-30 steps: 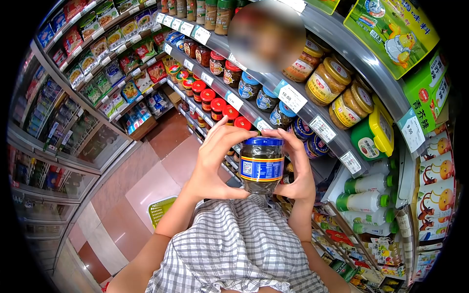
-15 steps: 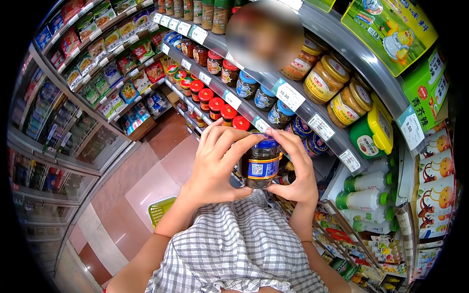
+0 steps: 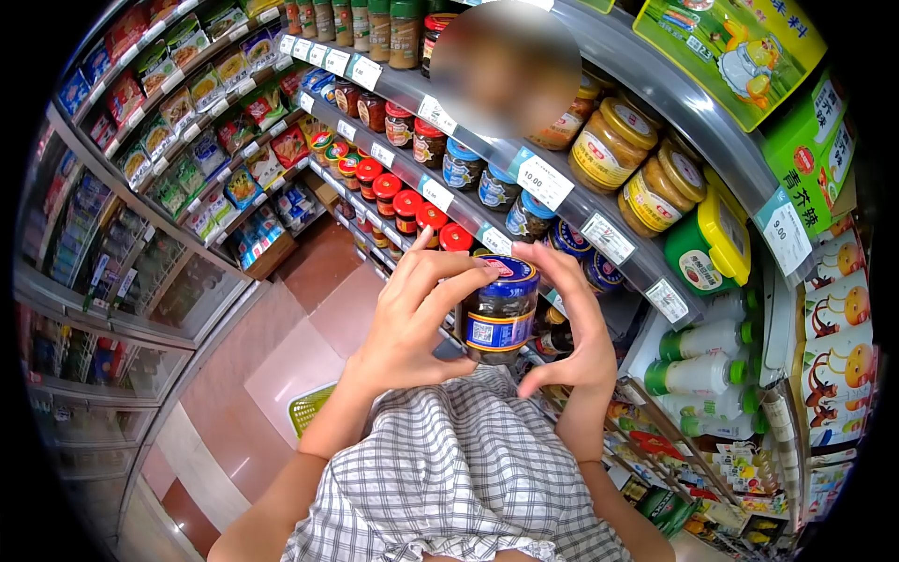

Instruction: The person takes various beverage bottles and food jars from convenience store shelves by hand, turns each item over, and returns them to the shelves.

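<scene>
A dark glass jar [image 3: 501, 307] with a blue lid and a blue, yellow-edged label is held upright in front of my chest. My left hand [image 3: 412, 323] grips it from the left, fingers at the lid and thumb low by the base. A small square code shows on the label. Curved around the jar's right side, my right hand [image 3: 581, 323] has its thumb and fingers spread, with a gap between the palm and the glass. Its fingertips are close to the lid; whether they touch it I cannot tell.
Shelves ahead hold red-lidded jars [image 3: 407, 204], blue-lidded jars [image 3: 496, 187] and large yellow-labelled jars [image 3: 613, 145]. White bottles with green caps [image 3: 702, 375] lie at the right. A green basket [image 3: 307, 407] is on the tiled floor, left of me. Glass-doored cabinets [image 3: 140, 244] line the left.
My right hand has loosened from the jar, its thumb moving away to the right. The jar has turned slightly, its label code shifting left, and more of the lid's top shows.
</scene>
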{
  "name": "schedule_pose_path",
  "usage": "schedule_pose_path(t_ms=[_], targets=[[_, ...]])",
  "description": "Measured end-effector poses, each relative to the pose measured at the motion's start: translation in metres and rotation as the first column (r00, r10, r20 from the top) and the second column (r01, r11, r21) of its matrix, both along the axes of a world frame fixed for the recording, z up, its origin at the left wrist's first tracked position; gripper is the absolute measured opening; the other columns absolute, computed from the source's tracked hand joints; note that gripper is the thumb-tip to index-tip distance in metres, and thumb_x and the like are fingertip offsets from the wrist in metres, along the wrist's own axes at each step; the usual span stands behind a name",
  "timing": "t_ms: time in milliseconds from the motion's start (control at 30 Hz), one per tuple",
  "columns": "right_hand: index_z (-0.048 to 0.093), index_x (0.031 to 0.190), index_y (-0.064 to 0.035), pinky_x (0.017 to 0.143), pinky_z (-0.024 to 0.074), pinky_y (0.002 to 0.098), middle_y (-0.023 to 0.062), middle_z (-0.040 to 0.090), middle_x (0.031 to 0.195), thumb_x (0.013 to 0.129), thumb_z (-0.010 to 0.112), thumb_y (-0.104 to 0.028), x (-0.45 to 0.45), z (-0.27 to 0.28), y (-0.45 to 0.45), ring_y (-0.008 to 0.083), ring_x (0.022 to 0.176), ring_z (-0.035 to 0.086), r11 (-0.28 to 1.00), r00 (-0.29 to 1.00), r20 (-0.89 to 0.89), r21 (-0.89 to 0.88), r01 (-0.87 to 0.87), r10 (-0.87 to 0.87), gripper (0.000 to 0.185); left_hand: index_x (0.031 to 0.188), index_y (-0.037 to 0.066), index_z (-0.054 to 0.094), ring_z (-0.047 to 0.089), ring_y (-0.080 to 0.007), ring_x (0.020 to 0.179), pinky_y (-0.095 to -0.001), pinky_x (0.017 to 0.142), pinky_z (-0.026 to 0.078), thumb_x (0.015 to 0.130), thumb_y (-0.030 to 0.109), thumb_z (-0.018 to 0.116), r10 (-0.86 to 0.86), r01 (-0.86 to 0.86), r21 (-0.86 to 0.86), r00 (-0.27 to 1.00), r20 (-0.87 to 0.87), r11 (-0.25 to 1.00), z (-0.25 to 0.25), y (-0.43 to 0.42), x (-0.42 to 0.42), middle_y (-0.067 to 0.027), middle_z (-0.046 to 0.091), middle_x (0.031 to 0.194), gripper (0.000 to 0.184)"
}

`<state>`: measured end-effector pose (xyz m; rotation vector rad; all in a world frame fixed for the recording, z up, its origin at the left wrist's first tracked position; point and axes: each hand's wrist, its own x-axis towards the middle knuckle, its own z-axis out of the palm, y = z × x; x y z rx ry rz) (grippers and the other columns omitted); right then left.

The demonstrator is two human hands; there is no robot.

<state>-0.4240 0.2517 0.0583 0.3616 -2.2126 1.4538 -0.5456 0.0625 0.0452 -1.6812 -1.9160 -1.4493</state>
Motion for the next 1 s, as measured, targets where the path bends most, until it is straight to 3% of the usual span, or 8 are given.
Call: schedule_pose_path(t_ms=[100, 133, 233, 367, 567, 700, 800, 1000], targets=[[0.037, 0.145, 0.0014, 0.108, 0.0346, 0.0408, 0.0151, 0.05, 0.139, 0.056, 0.086, -0.057, -0.004, -0.01, 0.005, 0.027, 0.129, 0.049, 0.933, 0.995, 0.085, -0.361, -0.016, 0.049, 0.116, 0.125, 0.012, 0.057, 0.056, -0.0304, 0.116, -0.0641, 0.113, 0.023, 0.041, 0.012, 0.084, -0.061, 0.06, 0.038, 0.998, 0.022, 0.997, -0.003, 0.002, 0.0, -0.0071, 0.058, 0.121, 0.089], [0.039, 0.143, 0.0041, 0.109, 0.0337, 0.0401, 0.0166, 0.051, 0.137, 0.063, 0.081, -0.061, -0.003, -0.009, 0.009, 0.0255, 0.129, 0.048, 0.924, 0.987, 0.148, -0.381, -0.008, 0.07, 0.112, 0.125, 0.012, 0.057, 0.055, -0.0304, 0.118, -0.0649, 0.113, 0.021, 0.041, 0.01, 0.084, -0.085, 0.083, 0.052, 0.996, 0.037, 0.995, -0.004, 0.002, 0.001, -0.0069, 0.058, 0.122, 0.089], [0.042, 0.141, 0.0045, 0.109, 0.0345, 0.0374, 0.0159, 0.052, 0.136, 0.067, 0.08, -0.06, -0.004, -0.004, 0.013, 0.0235, 0.128, 0.049, 0.912, 0.953, 0.253, -0.407, -0.05, 0.165, 0.105, 0.126, 0.013, 0.056, 0.054, -0.0302, 0.122, -0.0657, 0.114, 0.019, 0.042, 0.007, 0.084, -0.134, 0.132, 0.038, 0.99, 0.054, 0.991, -0.006, 0.005, 0.003, -0.0064, 0.057, 0.125, 0.089], [0.046, 0.136, 0.0057, 0.107, 0.0381, 0.0343, 0.0121, 0.054, 0.131, 0.068, 0.086, -0.041, -0.005, -0.007, 0.013, 0.02, 0.123, 0.052, 0.796, 0.895, 0.287, -0.595, -0.114, 0.343, 0.092, 0.127, 0.014, 0.055, 0.053, -0.0301, 0.123, -0.0669, 0.114, 0.014, 0.044, 0.003, 0.082, -0.183, 0.181, 0.042, 0.981, 0.059, 0.983, -0.011, 0.01, 0.004, -0.0059, 0.056, 0.128, 0.088], [0.051, 0.13, 0.0047, 0.102, 0.043, 0.0324, 0.0103, 0.059, 0.123, 0.064, 0.088, -0.029, -0.009, -0.014, 0.015, 0.0177, 0.114, 0.058, 0.709, 0.894, 0.246, -0.698, -0.104, 0.374, 0.082, 0.132, 0.017, 0.05, 0.049, -0.0299, 0.127, -0.0674, 0.114, 0.005, 0.048, 0.003, 0.081, -0.157, 0.157, 0.001, 0.986, 0.057, 0.988, -0.012, 0.013, 0.007, -0.0051, 0.053, 0.132, 0.091], [0.055, 0.124, 0.0038, 0.096, 0.0452, 0.0297, 0.0087, 0.063, 0.114, 0.063, 0.087, -0.024, -0.01, -0.017, 0.006, 0.0155, 0.105, 0.06, 0.73, 0.939, 0.266, -0.683, 0.025, 0.217, 0.074, 0.128, 0.017, 0.049, 0.046, -0.0331, 0.129, -0.0677, 0.114, 0.004, 0.054, 0.012, 0.084, -0.094, 0.094, -0.108, 0.996, 0.009, 0.99, -0.002, 0.017, 0.008, -0.007, 0.056, 0.128, 0.082], [0.059, 0.118, 0.0019, 0.092, 0.046, 0.0291, 0.0082, 0.063, 0.11, 0.06, 0.089, -0.024, -0.011, -0.012, -0.005, 0.0146, 0.101, 0.06, 0.745, 0.944, 0.328, -0.641, 0.185, 0.048, 0.07, 0.135, 0.021, 0.048, 0.041, -0.0312, 0.132, -0.0735, 0.11, 0.004, 0.054, 0.01, 0.081, -0.016, 0.011, -0.148, 0.999, -0.035, 0.989, -0.003, 0.02, 0.013, -0.0036, 0.051, 0.134, 0.088], [0.064, 0.109, -0.0013, 0.09, 0.0466, 0.0329, 0.0095, 0.059, 0.103, 0.057, 0.088, -0.022, -0.013, -0.022, -0.013, 0.0201, 0.1, 0.058, 0.848, 0.869, 0.196, -0.204, 0.489, -0.454, 0.061, 0.133, 0.02, 0.052, 0.041, -0.0306, 0.131, -0.0784, 0.104, 0.006, 0.054, 0.012, 0.082, 0.12, -0.151, -0.193, 0.979, -0.163, 0.969, -0.006, 0.031, 0.024, -0.0007, 0.051, 0.135, 0.084]])
